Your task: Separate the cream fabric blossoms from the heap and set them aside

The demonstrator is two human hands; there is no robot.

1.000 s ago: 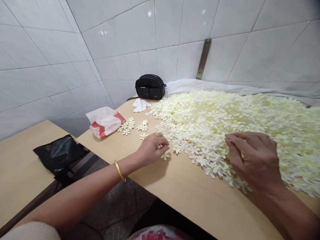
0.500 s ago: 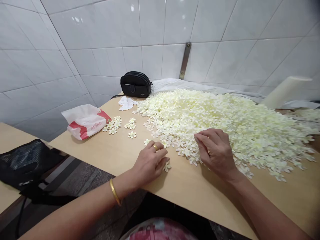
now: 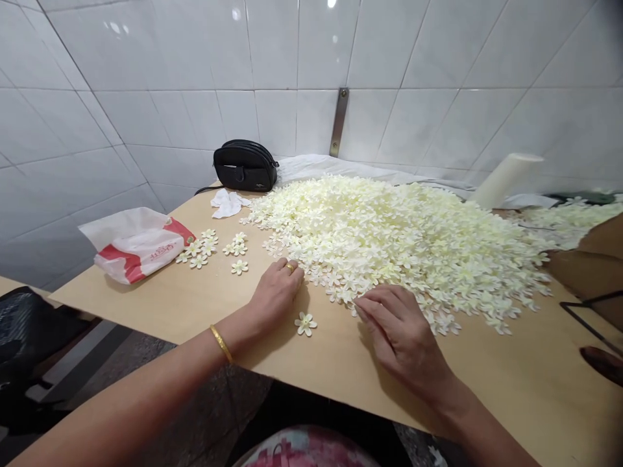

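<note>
A big heap of cream fabric flowers (image 3: 389, 240) covers the middle of the wooden table (image 3: 511, 383). My left hand (image 3: 275, 292), with a gold ring and bangle, rests at the heap's near left edge, fingers curled onto the flowers; what they pinch is hidden. One loose flower (image 3: 305, 323) lies on the bare wood just right of that hand. My right hand (image 3: 399, 331) lies on the heap's front edge, fingers stretched out over the flowers. A few small groups of flowers (image 3: 214, 246) sit apart to the left.
A tissue pack (image 3: 136, 243) lies at the table's left end, a black purse (image 3: 246, 165) and a crumpled tissue (image 3: 226, 202) against the tiled wall. A cream roll (image 3: 503, 181) leans at the back right. A black bag (image 3: 24, 324) sits lower left.
The view has swung right. My left hand moved up to the heap, leaving a single flower on the wood. My right hand slid toward the near edge and flattened.
</note>
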